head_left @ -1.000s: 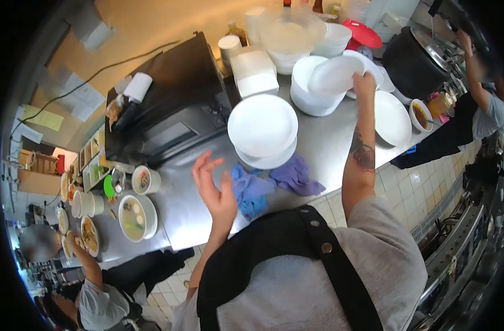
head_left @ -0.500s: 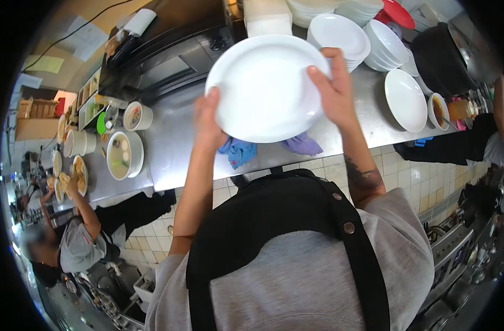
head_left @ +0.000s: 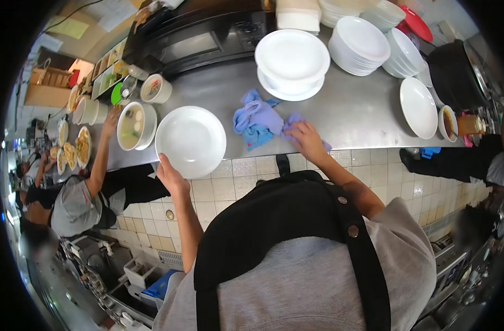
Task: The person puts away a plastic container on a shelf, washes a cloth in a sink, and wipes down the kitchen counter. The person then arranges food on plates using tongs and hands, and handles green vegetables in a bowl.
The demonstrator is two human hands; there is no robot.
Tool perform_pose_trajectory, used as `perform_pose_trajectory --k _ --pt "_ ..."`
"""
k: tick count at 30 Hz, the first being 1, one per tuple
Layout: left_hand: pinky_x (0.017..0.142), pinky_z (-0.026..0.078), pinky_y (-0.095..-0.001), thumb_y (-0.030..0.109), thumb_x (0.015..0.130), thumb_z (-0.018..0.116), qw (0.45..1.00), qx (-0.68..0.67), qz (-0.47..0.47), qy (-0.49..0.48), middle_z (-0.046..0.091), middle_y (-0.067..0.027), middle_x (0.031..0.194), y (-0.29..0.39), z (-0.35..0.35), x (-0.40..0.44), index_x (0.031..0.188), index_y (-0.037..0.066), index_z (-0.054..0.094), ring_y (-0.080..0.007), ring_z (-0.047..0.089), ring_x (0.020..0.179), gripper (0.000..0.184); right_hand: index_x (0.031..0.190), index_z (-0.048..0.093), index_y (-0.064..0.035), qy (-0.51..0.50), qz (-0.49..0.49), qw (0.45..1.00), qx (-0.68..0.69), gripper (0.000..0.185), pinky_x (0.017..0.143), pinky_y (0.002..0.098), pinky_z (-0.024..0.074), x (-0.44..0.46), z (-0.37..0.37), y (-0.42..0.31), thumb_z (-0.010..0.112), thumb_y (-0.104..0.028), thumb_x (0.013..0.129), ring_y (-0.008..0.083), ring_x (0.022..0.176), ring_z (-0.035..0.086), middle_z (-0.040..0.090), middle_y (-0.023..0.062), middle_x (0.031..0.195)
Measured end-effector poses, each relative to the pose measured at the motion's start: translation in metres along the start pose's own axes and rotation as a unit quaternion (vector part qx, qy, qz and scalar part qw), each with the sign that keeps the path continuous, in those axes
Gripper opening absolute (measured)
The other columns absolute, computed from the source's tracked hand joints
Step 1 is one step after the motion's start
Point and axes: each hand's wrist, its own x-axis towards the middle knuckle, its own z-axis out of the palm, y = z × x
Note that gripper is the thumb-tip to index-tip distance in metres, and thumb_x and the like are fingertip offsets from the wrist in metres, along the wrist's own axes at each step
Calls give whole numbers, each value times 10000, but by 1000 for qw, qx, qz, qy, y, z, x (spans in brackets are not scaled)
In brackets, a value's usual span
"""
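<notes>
My left hand [head_left: 173,177] grips the near-left rim of a round white plate [head_left: 190,142], thumb over the edge, holding it at the counter's front edge. On the counter, my right hand [head_left: 308,142] has its fingers closed around a purple cloth [head_left: 293,122]. Just left of that lies a bunched heap of lilac cloth [head_left: 257,117] with a blue cloth [head_left: 257,138] under it. Behind the cloths, a small pile of white plates [head_left: 292,58] rests on the steel counter [head_left: 230,91].
Stacked white plates [head_left: 360,47] and bowls [head_left: 403,52] stand at the back right, near an oval plate [head_left: 418,108] and a black pot [head_left: 453,74]. To the left, a co-worker's arm [head_left: 101,154] reaches beside a soup bowl [head_left: 131,129]. Another person stands far right.
Both hands held one white plate; now only my left hand holds a plate, lower and further left. My right hand has moved down onto the purple cloth. The plate pile behind has come into view.
</notes>
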Motion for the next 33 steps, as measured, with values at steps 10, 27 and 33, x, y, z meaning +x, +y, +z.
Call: perform_pose_trajectory --k 10,27,33 --pt "576 396 -291 323 981 357 998 44 9 32 557 -78 724 -25 -15 -14 811 -95 551 -127 456 640 491 1080 585 -4 15 47 934 355 276 824 336 432 70 -4 -145 567 -180 868 270 922 549 568 154 1009" --pt "545 388 -313 326 978 376 988 1 142 56 539 -69 626 15 29 -17 765 -96 562 -130 437 586 508 889 615 -83 -21 -100 991 92 195 728 420 467 93 11 -183 563 -35 708 318 818 567 577 135 891" --pt "524 382 -305 321 974 374 991 -87 92 53 510 -53 656 -6 30 3 746 -32 521 -140 455 592 445 894 664 -93 -350 24 936 -21 250 759 387 475 66 -95 -81 676 -131 647 295 855 608 650 124 902"
